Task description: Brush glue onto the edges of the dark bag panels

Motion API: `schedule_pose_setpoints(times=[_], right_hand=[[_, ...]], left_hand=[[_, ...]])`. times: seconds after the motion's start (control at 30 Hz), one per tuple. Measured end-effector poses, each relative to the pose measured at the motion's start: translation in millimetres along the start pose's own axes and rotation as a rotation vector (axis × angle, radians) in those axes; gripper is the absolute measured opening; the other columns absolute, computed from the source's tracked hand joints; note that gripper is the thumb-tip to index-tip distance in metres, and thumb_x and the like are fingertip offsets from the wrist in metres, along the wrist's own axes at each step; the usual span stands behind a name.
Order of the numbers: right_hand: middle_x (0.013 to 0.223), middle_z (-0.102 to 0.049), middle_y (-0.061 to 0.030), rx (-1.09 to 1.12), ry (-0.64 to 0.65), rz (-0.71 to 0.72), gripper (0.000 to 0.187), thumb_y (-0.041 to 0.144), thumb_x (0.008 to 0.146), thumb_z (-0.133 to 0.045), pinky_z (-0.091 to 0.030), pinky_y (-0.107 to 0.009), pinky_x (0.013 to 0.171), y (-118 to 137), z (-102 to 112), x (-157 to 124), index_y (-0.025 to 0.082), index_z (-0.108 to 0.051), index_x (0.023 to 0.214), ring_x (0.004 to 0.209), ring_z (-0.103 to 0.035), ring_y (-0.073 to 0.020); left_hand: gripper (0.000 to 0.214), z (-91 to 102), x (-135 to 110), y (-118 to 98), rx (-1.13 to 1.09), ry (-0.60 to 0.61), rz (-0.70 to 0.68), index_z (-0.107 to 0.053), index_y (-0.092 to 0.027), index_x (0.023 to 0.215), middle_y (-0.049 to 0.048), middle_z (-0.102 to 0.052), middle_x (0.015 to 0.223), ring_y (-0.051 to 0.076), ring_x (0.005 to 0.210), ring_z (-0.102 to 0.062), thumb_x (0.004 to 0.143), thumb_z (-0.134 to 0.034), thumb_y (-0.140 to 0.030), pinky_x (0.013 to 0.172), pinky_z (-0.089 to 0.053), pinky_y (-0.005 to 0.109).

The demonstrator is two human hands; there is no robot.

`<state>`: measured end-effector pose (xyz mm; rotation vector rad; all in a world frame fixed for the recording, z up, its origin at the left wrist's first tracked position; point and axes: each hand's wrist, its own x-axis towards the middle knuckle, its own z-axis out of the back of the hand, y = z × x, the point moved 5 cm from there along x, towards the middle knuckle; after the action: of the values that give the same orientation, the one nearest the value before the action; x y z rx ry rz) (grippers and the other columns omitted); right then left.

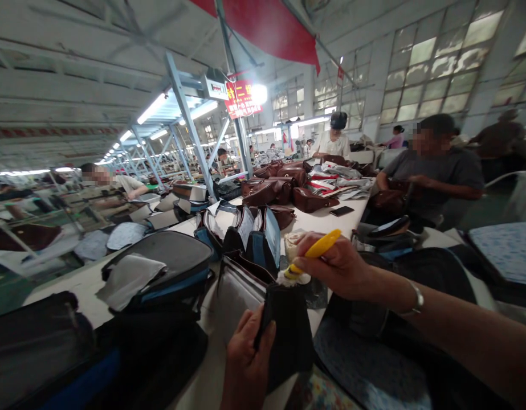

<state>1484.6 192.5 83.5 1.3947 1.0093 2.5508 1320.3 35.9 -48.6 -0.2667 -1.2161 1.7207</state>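
Observation:
My right hand (339,265) is closed around a brush with a yellow handle (320,247). Its whitish, clumped head touches or hovers just over the top edge of a dark fabric bag piece (288,324); I cannot tell which. Low in the middle, my left hand (248,356) pinches that piece's near side between thumb and fingers. A grey lining panel (241,290) shows on the piece's left. Just behind my right hand stands a cream-coloured, crusted container (292,245), partly hidden by the fingers.
Black and blue bag parts (263,236) stand upright behind the piece. More dark bags (168,256) lie left and right. Brown leather bags (280,188) and a phone (342,210) are farther back. A person in a dark shirt (442,165) sits at right, handling a brown bag.

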Motion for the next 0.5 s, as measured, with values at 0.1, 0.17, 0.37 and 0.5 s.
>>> schedule_pose_setpoints(times=[0.1,0.17,0.37,0.5], right_hand=[[0.071,-0.059,0.0016,-0.054,0.16,0.183,0.008,0.025,0.09,-0.057,-0.044,-0.033,0.075,26,-23,9,0.022,-0.056,0.082,0.068,-0.054,-0.0146],[0.071,-0.059,0.0015,-0.096,0.239,0.268,0.007,0.023,0.088,-0.057,-0.043,-0.034,0.077,29,-34,9,0.023,-0.053,0.082,0.067,-0.053,-0.0148],[0.064,-0.053,0.0025,-0.327,0.424,0.264,0.019,0.022,0.086,-0.052,-0.042,-0.032,0.076,23,-22,10,0.024,-0.043,0.07,0.061,-0.048,-0.014],[0.061,-0.05,0.0028,-0.358,0.405,0.221,0.024,0.027,0.087,-0.052,-0.041,-0.032,0.074,26,-16,12,0.024,-0.04,0.067,0.06,-0.045,-0.0142]], left_hand=[[0.041,-3.5,-1,-6,-0.007,0.024,-0.008,-0.069,-0.022,0.118,0.009,-0.07,0.119,0.026,0.113,-0.063,0.086,-0.058,-0.046,0.099,-0.053,0.037],[0.04,-3.1,-1,-10,-0.009,0.022,-0.015,-0.069,-0.022,0.116,0.0094,-0.071,0.117,0.026,0.111,-0.064,0.086,-0.058,-0.044,0.094,-0.055,0.034],[0.043,-3.5,-5,-2,-0.015,0.043,0.029,-0.067,-0.025,0.12,0.006,-0.069,0.124,0.026,0.124,-0.057,0.086,-0.057,-0.047,0.106,-0.047,0.037],[0.044,-6.1,-5,4,-0.014,0.039,0.053,-0.066,-0.026,0.122,0.0051,-0.067,0.127,0.027,0.13,-0.051,0.085,-0.058,-0.048,0.112,-0.042,0.04]])
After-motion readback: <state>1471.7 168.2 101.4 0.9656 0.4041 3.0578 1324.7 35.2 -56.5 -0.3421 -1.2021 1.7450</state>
